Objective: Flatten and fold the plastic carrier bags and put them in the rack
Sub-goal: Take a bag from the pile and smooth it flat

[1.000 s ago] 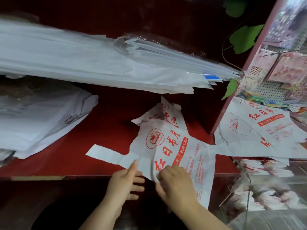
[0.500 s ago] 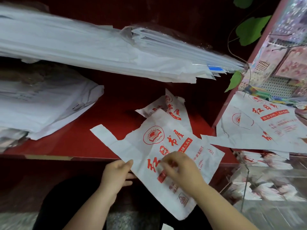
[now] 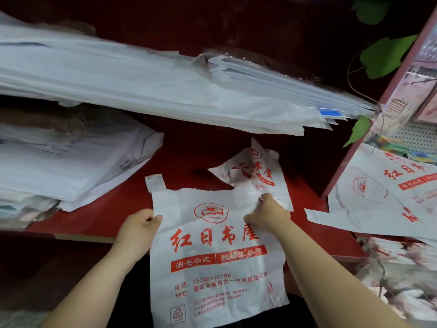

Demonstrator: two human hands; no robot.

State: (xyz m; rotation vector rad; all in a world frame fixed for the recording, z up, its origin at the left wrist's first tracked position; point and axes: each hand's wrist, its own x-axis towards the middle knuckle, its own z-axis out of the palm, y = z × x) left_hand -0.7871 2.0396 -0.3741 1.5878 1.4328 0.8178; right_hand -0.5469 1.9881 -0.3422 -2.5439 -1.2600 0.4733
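A white carrier bag (image 3: 212,252) with red print hangs upright over the front edge of the red shelf (image 3: 189,152). My left hand (image 3: 139,226) pinches its left edge below the left handle. My right hand (image 3: 267,214) grips the bag near its upper right corner. Behind it on the shelf lies another printed bag (image 3: 260,171), crumpled. More printed bags (image 3: 383,200) spread out flat on the right.
Thick stacks of white plastic sheets (image 3: 142,84) fill the upper shelf, and another stack (image 3: 66,162) sits at the left of the red shelf. A red upright post (image 3: 369,129) and green leaves (image 3: 387,55) stand at the right. A clear-walled rack (image 3: 402,275) holds bags at lower right.
The bag has turned from lying slanted on the shelf to hanging straight and upright. Both hands moved up and apart to its top edges.
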